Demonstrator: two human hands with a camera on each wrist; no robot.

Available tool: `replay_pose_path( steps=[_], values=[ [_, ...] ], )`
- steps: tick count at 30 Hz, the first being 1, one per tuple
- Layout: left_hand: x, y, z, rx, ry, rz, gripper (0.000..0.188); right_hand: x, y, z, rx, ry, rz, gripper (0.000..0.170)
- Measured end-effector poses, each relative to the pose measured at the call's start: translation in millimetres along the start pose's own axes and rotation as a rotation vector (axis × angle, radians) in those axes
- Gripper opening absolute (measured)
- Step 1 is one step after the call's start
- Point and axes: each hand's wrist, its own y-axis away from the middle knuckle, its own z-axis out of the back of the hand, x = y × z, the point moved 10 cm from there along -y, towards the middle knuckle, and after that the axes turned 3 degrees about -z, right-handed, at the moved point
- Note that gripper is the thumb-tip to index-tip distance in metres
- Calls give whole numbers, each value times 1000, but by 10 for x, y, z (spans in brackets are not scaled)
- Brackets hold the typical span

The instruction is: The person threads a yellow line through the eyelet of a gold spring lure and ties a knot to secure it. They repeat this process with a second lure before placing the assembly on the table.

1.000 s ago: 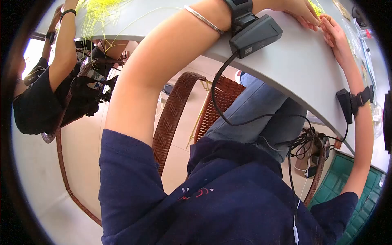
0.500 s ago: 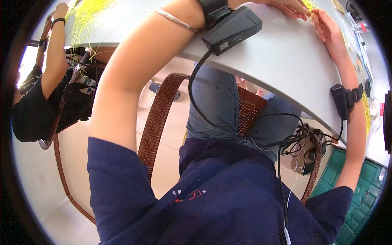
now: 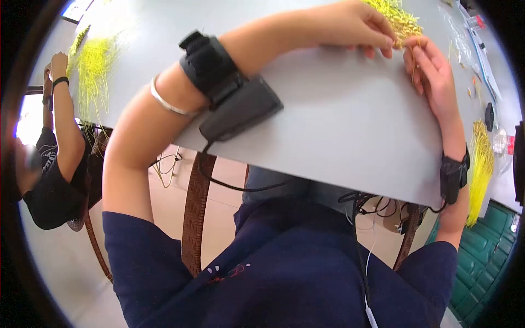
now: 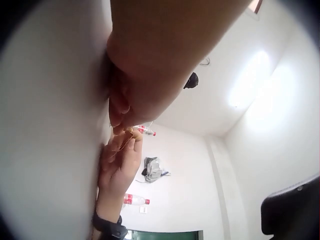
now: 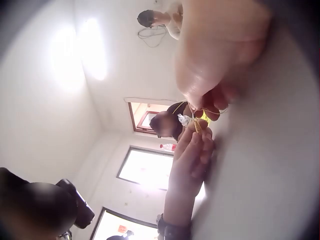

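Observation:
A yellow braided cord piece (image 3: 406, 24) with a bright fringe lies at the far side of the table, by both hands. My left hand (image 3: 358, 27) reaches over from the left, and in the right wrist view its thumb and fingers pinch a small yellow braided length (image 5: 198, 127). Facing it, my right hand (image 3: 437, 76) has bent fingers and pinches a thin golden thread (image 3: 414, 64). The fingertips of both hands are close together at the fringe's near edge. In the left wrist view the thread (image 4: 131, 133) runs across the right fingers.
The grey-white table (image 3: 339, 120) curves in front of me. At right lies another yellow fringed bundle (image 3: 481, 164), near plastic bags (image 3: 459, 30). Across at left a person (image 3: 60, 158) sits by a pile of yellow threads (image 3: 95, 68). Black cables (image 3: 377, 205) hang at the table edge.
The head view has tilted up and shows more of the table, the fringed piece and the bundle at right. Both hands stay close together at the yellow piece.

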Motion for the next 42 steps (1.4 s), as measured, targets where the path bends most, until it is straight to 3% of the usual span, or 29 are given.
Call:
replay_pose_path(
  steps=[10, 14, 21, 35, 41, 42],
  values=[
    [-59, 83, 116, -247, 30, -74, 21, 15, -40, -38, -24, 19, -56, 16],
    [-106, 109, 134, -216, -64, -53, 20, 16, -72, -12, -26, -1, -64, 15],
    [-62, 105, 65, -126, 85, -19, 21, -26, -63, -35, 58, -43, -106, 12],
    [-10, 54, 41, -87, 42, 22, 21, -42, -37, -28, 57, -16, -142, 12],
    [-104, 79, 2, -58, -120, -23, 26, 22, -29, -81, 106, 43, -26, 18],
    [-5, 48, 8, -75, -30, 53, 26, 26, -17, -79, 111, 70, -9, 19]
  ],
)
